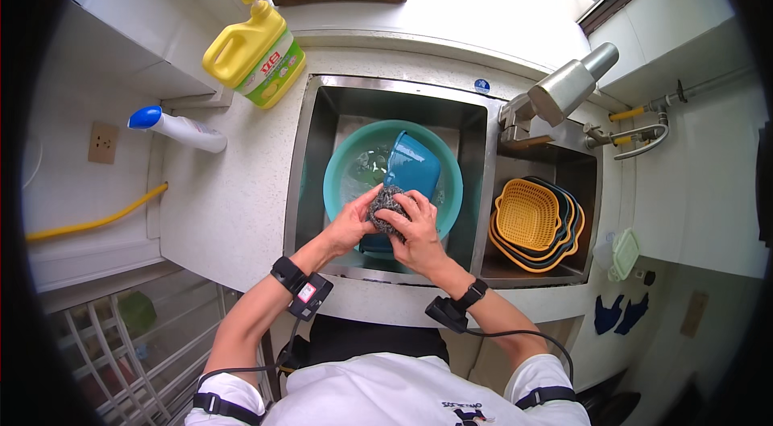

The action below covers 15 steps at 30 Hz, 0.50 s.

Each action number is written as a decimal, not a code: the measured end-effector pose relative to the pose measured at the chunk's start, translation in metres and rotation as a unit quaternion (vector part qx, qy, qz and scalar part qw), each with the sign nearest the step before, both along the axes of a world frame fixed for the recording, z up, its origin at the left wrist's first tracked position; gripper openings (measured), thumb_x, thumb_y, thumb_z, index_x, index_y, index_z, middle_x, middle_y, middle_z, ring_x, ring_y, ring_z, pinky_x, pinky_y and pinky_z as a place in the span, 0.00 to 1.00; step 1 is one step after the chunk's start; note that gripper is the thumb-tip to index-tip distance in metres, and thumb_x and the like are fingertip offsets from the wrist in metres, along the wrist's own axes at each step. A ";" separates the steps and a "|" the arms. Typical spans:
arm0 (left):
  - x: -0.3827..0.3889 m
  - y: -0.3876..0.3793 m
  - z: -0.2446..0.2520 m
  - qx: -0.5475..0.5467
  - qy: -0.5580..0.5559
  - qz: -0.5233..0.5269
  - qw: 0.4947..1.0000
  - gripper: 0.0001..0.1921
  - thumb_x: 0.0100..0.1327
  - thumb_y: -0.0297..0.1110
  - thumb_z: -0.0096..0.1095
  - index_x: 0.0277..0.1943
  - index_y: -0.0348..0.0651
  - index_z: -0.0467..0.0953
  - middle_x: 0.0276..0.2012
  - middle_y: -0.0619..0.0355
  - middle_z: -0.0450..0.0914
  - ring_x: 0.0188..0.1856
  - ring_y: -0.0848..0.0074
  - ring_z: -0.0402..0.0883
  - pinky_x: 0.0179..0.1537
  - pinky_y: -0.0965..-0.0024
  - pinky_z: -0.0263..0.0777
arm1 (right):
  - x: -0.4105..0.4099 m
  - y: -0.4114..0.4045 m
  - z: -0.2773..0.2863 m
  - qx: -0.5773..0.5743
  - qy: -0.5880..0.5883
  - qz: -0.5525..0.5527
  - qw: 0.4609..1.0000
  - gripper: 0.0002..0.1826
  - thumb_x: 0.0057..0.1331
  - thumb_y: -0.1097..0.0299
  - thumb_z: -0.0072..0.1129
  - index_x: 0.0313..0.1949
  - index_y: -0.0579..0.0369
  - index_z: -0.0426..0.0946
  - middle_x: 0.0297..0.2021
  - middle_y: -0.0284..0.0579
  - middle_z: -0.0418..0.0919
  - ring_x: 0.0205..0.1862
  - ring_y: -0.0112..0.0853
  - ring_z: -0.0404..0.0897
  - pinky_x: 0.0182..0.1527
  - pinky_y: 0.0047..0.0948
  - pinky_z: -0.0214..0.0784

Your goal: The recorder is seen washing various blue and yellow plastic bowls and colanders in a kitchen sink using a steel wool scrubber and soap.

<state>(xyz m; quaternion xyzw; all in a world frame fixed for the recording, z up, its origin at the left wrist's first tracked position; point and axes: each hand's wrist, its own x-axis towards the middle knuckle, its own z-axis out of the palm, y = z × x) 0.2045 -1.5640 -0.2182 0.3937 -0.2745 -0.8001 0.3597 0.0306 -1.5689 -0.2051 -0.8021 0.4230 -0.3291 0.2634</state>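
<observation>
Over the basin, a steel wool scourer (387,210) is between my two hands. My right hand (421,234) has its fingers curled over the scourer's top and right side. From the left, my left hand (349,225) grips the scourer's edge with thumb and fingers. Just beneath lies a blue plastic container (415,165), tilted, its upper part showing beyond the scourer. Whether my left fingertips also touch its edge is hard to tell. Around it is a teal plastic basin (336,163) with water, set in the larger steel sink bowl (470,142).
In the smaller sink bowl sit stacked yellow and dark baskets (526,214). A metal faucet (558,94) stands behind it. On the left counter are a yellow detergent jug (263,57) and a white bottle with blue cap (181,129). A green-lidded container (622,254) is at right.
</observation>
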 end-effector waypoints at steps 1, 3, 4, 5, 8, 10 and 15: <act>-0.002 0.004 -0.001 0.001 0.000 0.013 1.000 0.40 0.52 0.13 0.55 0.68 0.38 0.48 0.62 0.59 0.61 0.60 0.79 0.64 0.59 0.75 0.62 | 0.001 0.006 0.001 -0.005 0.002 0.004 1.000 0.25 0.40 0.78 0.61 0.42 0.42 0.76 0.47 0.43 0.70 0.54 0.45 0.65 0.53 0.43 0.55; -0.008 0.007 -0.002 0.003 0.002 0.023 1.000 0.41 0.51 0.13 0.55 0.68 0.38 0.48 0.62 0.59 0.60 0.60 0.78 0.64 0.58 0.75 0.63 | -0.003 -0.010 0.000 -0.003 0.014 0.009 1.000 0.23 0.42 0.77 0.60 0.42 0.43 0.76 0.46 0.44 0.70 0.53 0.45 0.65 0.53 0.42 0.55; -0.012 0.007 0.002 -0.006 0.011 0.027 1.000 0.41 0.51 0.13 0.55 0.68 0.39 0.48 0.63 0.59 0.60 0.60 0.78 0.64 0.58 0.75 0.63 | -0.005 -0.023 -0.002 -0.008 0.014 -0.049 0.999 0.22 0.44 0.77 0.60 0.41 0.43 0.76 0.46 0.45 0.70 0.53 0.45 0.66 0.52 0.42 0.56; -0.015 0.008 0.004 -0.014 0.021 0.031 0.999 0.41 0.51 0.12 0.56 0.68 0.39 0.47 0.63 0.59 0.60 0.60 0.78 0.64 0.58 0.75 0.63 | -0.008 -0.035 -0.003 -0.012 0.014 -0.107 0.994 0.21 0.45 0.76 0.60 0.41 0.43 0.76 0.47 0.46 0.70 0.52 0.46 0.66 0.52 0.42 0.56; -0.012 0.009 -0.002 -0.015 0.023 0.046 0.999 0.42 0.52 0.13 0.56 0.68 0.39 0.47 0.63 0.59 0.60 0.60 0.79 0.64 0.59 0.74 0.62 | -0.012 -0.036 -0.001 -0.023 0.036 -0.092 0.995 0.21 0.45 0.76 0.60 0.42 0.44 0.76 0.47 0.47 0.70 0.52 0.46 0.66 0.51 0.42 0.57; -0.010 0.008 0.000 -0.001 0.053 0.061 0.997 0.42 0.51 0.13 0.57 0.69 0.39 0.46 0.63 0.59 0.61 0.60 0.79 0.65 0.59 0.74 0.62 | -0.009 -0.006 0.003 -0.015 0.031 -0.025 0.999 0.23 0.42 0.76 0.61 0.41 0.43 0.76 0.47 0.44 0.69 0.53 0.46 0.65 0.51 0.42 0.57; -0.009 0.022 -0.007 -0.007 0.035 0.019 0.999 0.40 0.53 0.12 0.54 0.68 0.40 0.47 0.61 0.61 0.63 0.56 0.81 0.67 0.58 0.76 0.62 | -0.008 -0.013 0.004 -0.022 0.027 -0.034 0.999 0.22 0.43 0.77 0.59 0.41 0.43 0.76 0.47 0.43 0.70 0.53 0.45 0.66 0.52 0.41 0.56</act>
